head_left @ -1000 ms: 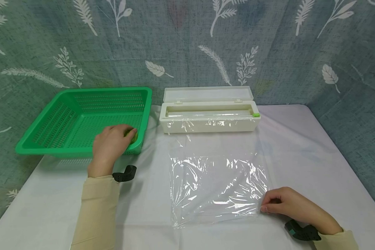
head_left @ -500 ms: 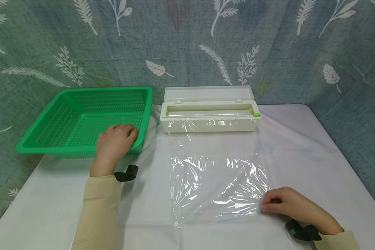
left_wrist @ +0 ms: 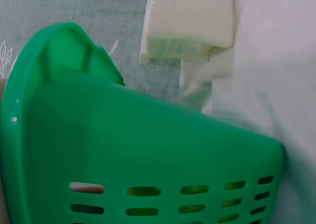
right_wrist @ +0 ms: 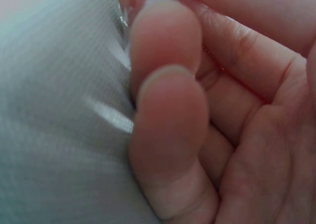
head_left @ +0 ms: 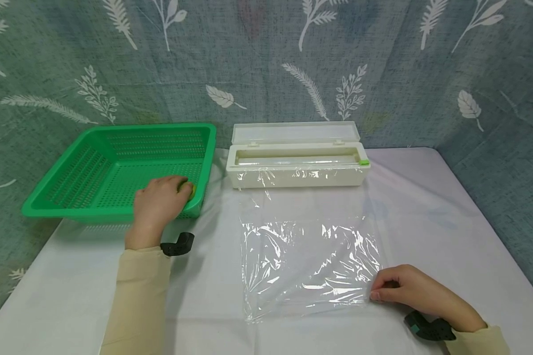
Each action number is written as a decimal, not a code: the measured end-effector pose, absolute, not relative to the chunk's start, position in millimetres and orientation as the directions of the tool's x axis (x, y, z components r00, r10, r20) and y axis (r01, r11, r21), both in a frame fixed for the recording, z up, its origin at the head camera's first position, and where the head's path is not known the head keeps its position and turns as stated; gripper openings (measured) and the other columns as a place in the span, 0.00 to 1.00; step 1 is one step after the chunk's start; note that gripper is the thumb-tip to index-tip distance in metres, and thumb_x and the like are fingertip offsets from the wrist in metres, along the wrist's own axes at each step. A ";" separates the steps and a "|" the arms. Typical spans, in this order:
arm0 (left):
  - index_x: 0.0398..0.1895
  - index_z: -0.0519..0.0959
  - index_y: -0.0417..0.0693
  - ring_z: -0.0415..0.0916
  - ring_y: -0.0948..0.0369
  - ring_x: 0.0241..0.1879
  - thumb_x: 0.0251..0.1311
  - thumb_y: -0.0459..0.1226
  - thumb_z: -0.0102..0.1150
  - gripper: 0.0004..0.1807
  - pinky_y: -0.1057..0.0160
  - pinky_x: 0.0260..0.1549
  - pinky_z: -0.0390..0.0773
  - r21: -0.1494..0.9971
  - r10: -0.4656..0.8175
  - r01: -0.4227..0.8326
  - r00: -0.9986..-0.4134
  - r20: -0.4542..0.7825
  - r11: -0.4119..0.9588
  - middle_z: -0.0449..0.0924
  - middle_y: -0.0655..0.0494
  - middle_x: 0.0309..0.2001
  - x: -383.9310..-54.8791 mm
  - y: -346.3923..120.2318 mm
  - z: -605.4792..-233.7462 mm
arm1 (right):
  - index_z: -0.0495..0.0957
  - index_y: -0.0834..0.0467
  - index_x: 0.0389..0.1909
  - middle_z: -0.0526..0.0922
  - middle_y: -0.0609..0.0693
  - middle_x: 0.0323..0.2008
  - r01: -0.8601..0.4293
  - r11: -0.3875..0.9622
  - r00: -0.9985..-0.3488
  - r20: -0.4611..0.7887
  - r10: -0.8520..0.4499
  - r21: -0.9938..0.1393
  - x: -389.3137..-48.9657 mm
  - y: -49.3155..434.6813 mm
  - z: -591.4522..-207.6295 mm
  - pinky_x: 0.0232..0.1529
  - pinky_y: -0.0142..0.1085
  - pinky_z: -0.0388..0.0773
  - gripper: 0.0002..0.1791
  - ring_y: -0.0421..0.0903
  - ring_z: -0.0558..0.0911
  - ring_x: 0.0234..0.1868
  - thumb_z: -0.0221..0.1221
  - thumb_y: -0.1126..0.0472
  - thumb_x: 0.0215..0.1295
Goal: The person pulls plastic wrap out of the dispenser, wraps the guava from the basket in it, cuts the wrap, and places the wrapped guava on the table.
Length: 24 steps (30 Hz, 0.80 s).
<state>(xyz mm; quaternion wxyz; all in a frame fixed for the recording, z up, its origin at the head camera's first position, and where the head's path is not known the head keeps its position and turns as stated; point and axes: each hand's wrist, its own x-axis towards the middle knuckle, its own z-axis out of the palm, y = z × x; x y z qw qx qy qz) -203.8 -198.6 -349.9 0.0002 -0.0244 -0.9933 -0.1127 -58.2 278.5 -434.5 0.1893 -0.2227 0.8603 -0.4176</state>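
Observation:
My left hand (head_left: 157, 209) reaches over the near right corner of a green plastic basket (head_left: 98, 214). Its fingers are curled round a small yellow-green thing (head_left: 193, 191), mostly covered by the hand; its kind cannot be told. In the left wrist view, yellow-green shows through the slots of the basket wall (left_wrist: 123, 140). Low on the right, my right hand (head_left: 413, 293) pinches the near right corner of a sheet of clear cling film (head_left: 311, 266) between thumb and fingers. From the white cling film dispenser (head_left: 297, 179), its lid raised, the film stretches toward me over the cloth.
A white cloth (head_left: 439, 222) covers the table. Behind it hangs a blue-green curtain (head_left: 266, 74) with white leaf prints. A bright green slider (head_left: 364, 162) sits at the dispenser's right end. Black cameras (head_left: 177, 245) are strapped to both wrists.
My left hand shifted slightly right, then back left, within the basket corner; the yellow-green thing went out of sight and shows again. The right hand and the film stay put.

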 end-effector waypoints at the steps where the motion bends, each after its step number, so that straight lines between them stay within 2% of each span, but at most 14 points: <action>1: 0.61 0.65 0.50 0.54 0.41 0.58 0.62 0.59 0.26 0.34 0.34 0.42 0.56 0.221 0.043 0.041 -0.999 -0.005 0.974 0.62 0.45 0.61 -204.7 -198.8 -349.3 | 0.78 0.46 0.26 0.69 0.34 0.17 -0.227 0.551 -0.829 -0.138 -0.542 -0.803 -58.3 278.6 -434.6 0.17 0.27 0.64 0.04 0.30 0.65 0.19 0.59 0.51 0.56; 5: 0.63 0.62 0.48 0.52 0.40 0.57 0.60 0.62 0.26 0.37 0.32 0.40 0.56 0.219 0.022 0.011 -0.998 -0.051 0.976 0.60 0.41 0.61 -207.3 -199.4 -347.6 | 0.78 0.45 0.26 0.69 0.34 0.17 -0.228 0.556 -0.830 -0.139 -0.541 -0.799 -58.5 278.8 -434.4 0.17 0.27 0.63 0.04 0.30 0.65 0.19 0.59 0.51 0.56; 11: 0.65 0.58 0.50 0.51 0.37 0.58 0.58 0.64 0.26 0.39 0.32 0.40 0.58 0.208 0.022 -0.003 -0.993 -0.116 0.978 0.57 0.41 0.63 -210.9 -202.4 -347.1 | 0.78 0.45 0.25 0.69 0.34 0.17 -0.203 0.584 -0.832 -0.175 -0.526 -0.786 -59.8 278.0 -435.0 0.17 0.27 0.63 0.06 0.30 0.65 0.19 0.59 0.49 0.55; 17: 0.66 0.56 0.50 0.56 0.36 0.54 0.59 0.59 0.33 0.35 0.38 0.34 0.65 0.218 0.039 -0.001 -0.983 -0.177 0.976 0.59 0.40 0.61 -214.2 -206.2 -346.6 | 0.78 0.45 0.25 0.70 0.34 0.18 -0.187 0.605 -0.836 -0.199 -0.512 -0.774 -61.6 277.6 -437.7 0.18 0.27 0.63 0.07 0.31 0.65 0.20 0.59 0.48 0.55; 24: 0.67 0.52 0.48 0.54 0.36 0.53 0.56 0.57 0.41 0.38 0.39 0.30 0.64 0.251 0.021 -0.034 -0.977 -0.212 0.967 0.57 0.39 0.60 -217.8 -206.0 -346.3 | 0.78 0.44 0.25 0.72 0.35 0.19 -0.205 0.593 -0.835 -0.177 -0.522 -0.779 -59.9 279.7 -436.8 0.18 0.28 0.65 0.06 0.31 0.67 0.20 0.58 0.48 0.55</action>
